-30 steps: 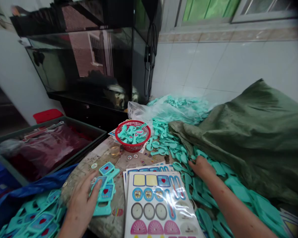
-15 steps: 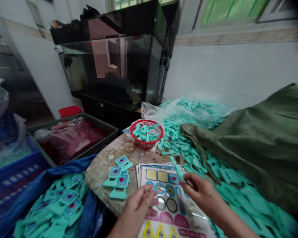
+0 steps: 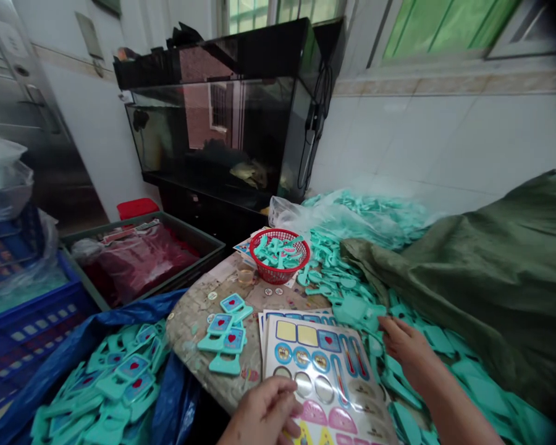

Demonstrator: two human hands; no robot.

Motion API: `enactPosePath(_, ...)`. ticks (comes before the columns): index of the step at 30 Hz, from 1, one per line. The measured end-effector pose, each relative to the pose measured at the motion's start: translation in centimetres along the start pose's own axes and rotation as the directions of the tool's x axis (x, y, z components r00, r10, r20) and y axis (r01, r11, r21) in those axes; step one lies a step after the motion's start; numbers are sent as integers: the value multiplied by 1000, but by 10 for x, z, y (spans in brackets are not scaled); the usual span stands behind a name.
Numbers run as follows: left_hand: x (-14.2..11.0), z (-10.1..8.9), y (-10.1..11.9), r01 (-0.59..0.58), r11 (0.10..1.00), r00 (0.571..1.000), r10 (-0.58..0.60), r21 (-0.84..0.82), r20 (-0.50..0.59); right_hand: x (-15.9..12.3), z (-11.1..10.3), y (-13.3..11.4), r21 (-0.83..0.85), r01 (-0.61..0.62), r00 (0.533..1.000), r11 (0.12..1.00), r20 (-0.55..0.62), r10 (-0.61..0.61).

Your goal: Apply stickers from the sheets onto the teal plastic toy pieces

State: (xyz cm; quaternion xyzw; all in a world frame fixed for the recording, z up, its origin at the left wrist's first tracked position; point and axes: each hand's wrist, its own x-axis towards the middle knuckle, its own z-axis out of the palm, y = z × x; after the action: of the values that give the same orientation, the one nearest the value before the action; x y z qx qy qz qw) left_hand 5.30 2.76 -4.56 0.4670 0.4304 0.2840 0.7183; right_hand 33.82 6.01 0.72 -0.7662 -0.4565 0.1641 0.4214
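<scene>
Right hand (image 3: 408, 351) farther right (now empty)

A tiled room in a house, by the look of it — a large fish tank (image 3: 213, 123) on a black cabinet (image 3: 194, 207) against white wall tiles (image 3: 426, 142), yet given over to home piecework: a green woven sack (image 3: 482, 290) and heaps of teal plastic pieces (image 3: 403, 389) fill the corner.

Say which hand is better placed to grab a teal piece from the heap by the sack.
The right hand, probably: it is over the teal pieces, while the left hand is by the sticker sheet.
</scene>
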Motion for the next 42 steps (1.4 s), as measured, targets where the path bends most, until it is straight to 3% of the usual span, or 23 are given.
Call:
enactPosePath(3, -3, 4, 8, 10, 989, 999, -5, -145, 36, -22, -3, -16, 2, 49, 998, 999, 42, -49)
enactPosePath(5, -6, 8, 17, 18, 940, 997, 8, -341, 76, -48, 3, -29, -47, 202, 974, 978, 110, -196)
enactPosePath(7, -8, 13, 25, 37, 850, 990, 42, -525, 138, -80, 16, -41, -98, 413, 890, 906, 253, -379)
enactPosePath(9, -8, 16, 29, 32, 795, 983, 84, -606, 161, -110, 31, -48, -111, 536, 776, 837, 454, -437)
enactPosePath(11, -8, 18, 27, -24, 806, 988, 110, -591, 111, -130, 42, -50, -36, 570, 660, 821, 615, -431)
enactPosePath(12, -7, 19, 25, -50, 817, 990, 115, -574, 78, -134, 44, -50, 13, 548, 629, 836, 652, -422)
enactPosePath(13, -6, 18, 22, -69, 822, 992, 119, -565, 52, -133, 44, -48, 52, 507, 629, 860, 660, -411)
enactPosePath(14, -5, 18, 20, -76, 819, 992, 121, -569, 42, -128, 42, -45, 69, 459, 663, 886, 637, -394)
enactPosePath(17, -4, 17, 20, -36, 784, 995, 83, -620, 47, -90, 31, -27, -47, 354, 840, 934, 455, -295)
enactPosePath(18, -3, 17, 22, -18, 776, 997, 61, -631, 47, -75, 29, -18, -122, 334, 881, 935, 393, -263)
enactPosePath(20, -2, 18, 25, 18, 768, 999, 13, -640, 43, -46, 27, 0, -208, 290, 920, 934, 329, -212)
enactPosePath(24, 6, 24, 24, 56, 798, 998, -45, -600, 33, -20, 36, 24, -332, 218, 955, 918, 268, -130)
enactPosePath(29, 20, 27, 11, 75, 842, 996, -88, -535, 2, -29, 46, 26, -436, 156, 972, 886, 226, -60)
enactPosePath(33, 26, 26, 5, 42, 839, 999, -48, -543, 2, -36, 47, 25, -439, 147, 969, 886, 246, -39)
enactPosePath(42, 24, 27, 9, 82, 845, 997, -77, -528, 32, -34, 46, 21, -379, 107, 968, 919, 252, -9)
